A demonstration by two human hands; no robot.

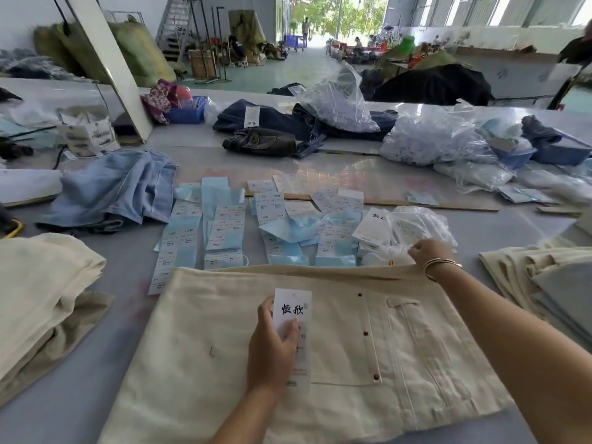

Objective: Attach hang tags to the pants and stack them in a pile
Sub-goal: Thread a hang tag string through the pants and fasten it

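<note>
Left hand (pixel 272 344) pinching upright white paper hang tag (pixel 293 310) over flat cream cotton pants (pixel 224 347); right hand (pixel 427 251) gripping far waistband edge.

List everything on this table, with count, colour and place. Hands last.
cream pants: one, laid flat at the near edge, under both hands
hang tag: one, white with black characters, on the cream pants
label strips: many, pale blue and white, in rows beyond the cream pants
cream stack: several folded pieces, near left
folded pile: several, cream and grey, near right
light blue jeans: one heap, middle left
dark jeans: a few, navy and black, far centre
plastic bags: several, clear, far right
blue basket: one, far left of centre
left hand: holds the hang tag
right hand: bangled wrist, grips the far edge of the cream pants
</note>
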